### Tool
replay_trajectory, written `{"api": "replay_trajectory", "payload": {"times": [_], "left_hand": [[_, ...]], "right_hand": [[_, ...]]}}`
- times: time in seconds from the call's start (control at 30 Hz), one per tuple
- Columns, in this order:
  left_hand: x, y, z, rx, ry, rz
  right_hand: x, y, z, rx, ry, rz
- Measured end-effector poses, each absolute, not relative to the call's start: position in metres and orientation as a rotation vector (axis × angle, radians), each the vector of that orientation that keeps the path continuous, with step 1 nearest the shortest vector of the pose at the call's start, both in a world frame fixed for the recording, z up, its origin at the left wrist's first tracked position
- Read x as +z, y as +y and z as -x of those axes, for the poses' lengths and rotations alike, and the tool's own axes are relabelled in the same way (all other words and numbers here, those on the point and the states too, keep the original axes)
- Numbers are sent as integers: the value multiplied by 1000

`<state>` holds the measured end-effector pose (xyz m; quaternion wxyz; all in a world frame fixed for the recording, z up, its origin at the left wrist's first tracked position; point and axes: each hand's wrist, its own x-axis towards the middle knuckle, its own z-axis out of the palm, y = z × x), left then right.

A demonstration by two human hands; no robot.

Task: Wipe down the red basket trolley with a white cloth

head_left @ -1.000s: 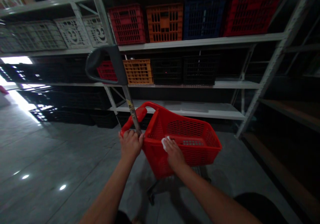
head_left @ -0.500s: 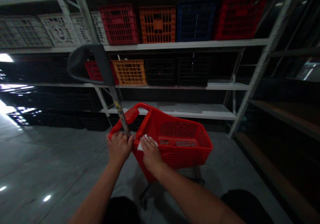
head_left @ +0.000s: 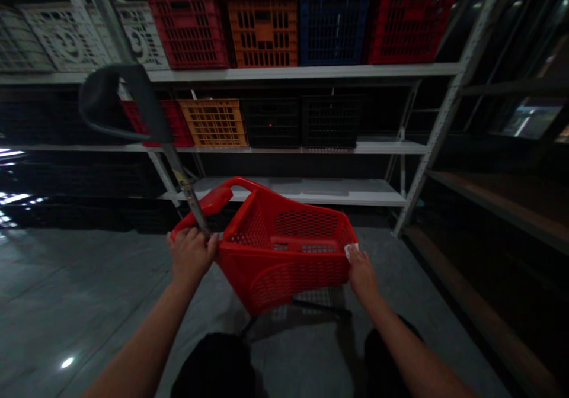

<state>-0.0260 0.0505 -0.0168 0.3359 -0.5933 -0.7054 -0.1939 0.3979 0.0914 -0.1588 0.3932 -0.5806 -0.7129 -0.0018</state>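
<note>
While your left hand (head_left: 192, 257) curls tightly around a slim grey metal pole (head_left: 180, 170), your right hand (head_left: 363, 276) sits low and pinches a white cloth (head_left: 351, 252) against the right corner of a red plastic mesh shopping basket (head_left: 284, 267). That basket lies between your hands, touching both, with a red plastic handle (head_left: 208, 202) just above your left hand. Up the pole from that hand, a small yellowish label (head_left: 182, 180) is too blurred to read, and a dark grey looped grip (head_left: 111, 99) tops the pole. Ahead of both hands stand white metal shelves (head_left: 284, 73) holding plastic crates: a red crate (head_left: 186, 31), an orange crate (head_left: 262, 34), a blue crate (head_left: 333, 28) and a black crate (head_left: 271, 122). Left of your left hand spreads a polished grey floor (head_left: 80, 285).
</note>
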Motion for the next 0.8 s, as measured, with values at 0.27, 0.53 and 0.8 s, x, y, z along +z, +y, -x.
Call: {"api": "replay_trajectory", "payload": {"times": [0.27,0.53,0.8], "left_hand": [[-16,69,38,-452,-1837,1510],[-7,93,63,-407,-1821,1645],[-39,96,-48,-970,-1781,1504]], "right_hand": [[-134,82,-240,22,-2045,1046],[-160,96,-368,-32,-2086,1044],[-183,106,-397,37,-1909,1177]]}}
